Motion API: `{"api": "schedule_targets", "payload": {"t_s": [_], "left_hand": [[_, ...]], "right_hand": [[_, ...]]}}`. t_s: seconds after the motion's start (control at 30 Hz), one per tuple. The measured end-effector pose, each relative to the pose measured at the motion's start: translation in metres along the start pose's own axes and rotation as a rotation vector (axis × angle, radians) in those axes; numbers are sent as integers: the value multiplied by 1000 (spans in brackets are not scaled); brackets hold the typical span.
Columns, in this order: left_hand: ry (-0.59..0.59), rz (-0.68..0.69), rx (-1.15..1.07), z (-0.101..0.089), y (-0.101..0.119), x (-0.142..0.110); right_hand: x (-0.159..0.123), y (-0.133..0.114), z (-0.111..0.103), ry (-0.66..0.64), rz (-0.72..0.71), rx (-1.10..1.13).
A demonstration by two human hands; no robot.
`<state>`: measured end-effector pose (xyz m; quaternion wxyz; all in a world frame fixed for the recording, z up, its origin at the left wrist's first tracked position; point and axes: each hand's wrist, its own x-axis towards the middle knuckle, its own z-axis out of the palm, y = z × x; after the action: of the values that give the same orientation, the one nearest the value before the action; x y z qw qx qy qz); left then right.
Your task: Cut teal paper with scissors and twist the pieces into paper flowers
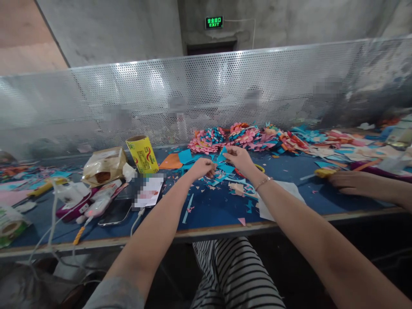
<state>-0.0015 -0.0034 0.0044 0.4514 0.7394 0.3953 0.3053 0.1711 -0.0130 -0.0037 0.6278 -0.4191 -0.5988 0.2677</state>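
My right hand (238, 158) pinches a small blue paper piece (222, 154) above the littered middle of the table. Just left of it, my left hand (204, 167) has its fingers curled together; whatever they hold, if anything, is too small to make out. Under and around both hands lie blue paper pieces (227, 168) and tiny scraps. An orange paper sheet (171, 162) lies left of my left hand. Beyond my hands sit round bundles of pink, blue and orange paper strips (207, 140). A white sheet (280, 198) lies partly under my right forearm.
A yellow can (142, 154), a paper bag (104, 166) and a dark phone (116, 211) stand or lie to the left. A perforated metal panel (154, 103) borders the table's back. At the right, another person's hand (350, 182) rests near a yellow item (325, 172).
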Motion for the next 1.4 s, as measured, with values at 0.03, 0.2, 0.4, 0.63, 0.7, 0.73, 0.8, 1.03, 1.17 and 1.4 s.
{"api": "schedule_targets", "payload": {"t_s": [0.03,0.2,0.4,0.63,0.7,0.73,0.8,1.03,1.17,1.4], "left_hand": [[-2,0,30,-1,-2,1],[74,66,53,-2,-7,6],[94,257,117,3,-5,6],[91,283,93,6,-1,4],[84,274,78,8,0,4],[77,275,79,8,1,3],[61,287,89,10,1,3],[58,293,121,10,-1,4],[38,274,132,12,-1,3],[35,282,111,11,1,4]], "right_hand": [[1,0,-2,32,7,27],[1,3,-5,48,84,154],[-2,5,5,-65,143,160],[-8,2,10,-196,146,219],[-8,3,11,-222,163,232],[-8,3,11,-221,171,237],[-7,6,11,-205,185,244],[-7,3,11,-171,247,341],[-8,-3,10,-108,278,400],[-6,1,8,-45,222,357]]}}
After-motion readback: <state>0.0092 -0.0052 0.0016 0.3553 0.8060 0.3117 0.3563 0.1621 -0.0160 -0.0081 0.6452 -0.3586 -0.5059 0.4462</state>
